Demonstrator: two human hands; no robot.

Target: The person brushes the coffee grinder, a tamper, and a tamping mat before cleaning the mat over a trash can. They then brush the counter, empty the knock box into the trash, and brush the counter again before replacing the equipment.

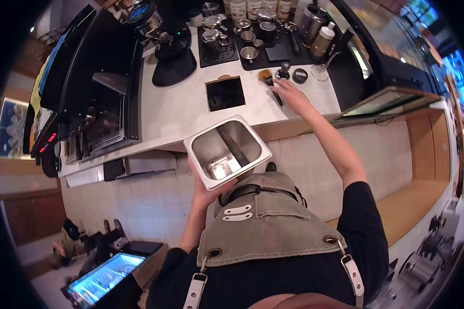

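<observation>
My left hand (207, 191) grips a square stainless steel knock box (191, 149) from below, in front of my apron. A dark bar crosses the inside of the box. Above the white counter (180, 103), my right hand (292, 98) reaches forward with its fingers stretched out. Its fingertips are right by the handle of a brush (265, 76) with tan bristles and by a small tamper (284, 68). A round black puck-shaped tool (300, 76) lies just beyond them. A square dark cutout (225, 94) opens in the counter to the left.
At the back left stands a coffee grinder (167, 41). Metal pitchers (212, 36), small cups (249, 53) and bottles (322, 41) line the back. An espresso machine (98, 82) fills the left side. A glass case (381, 100) borders the right end.
</observation>
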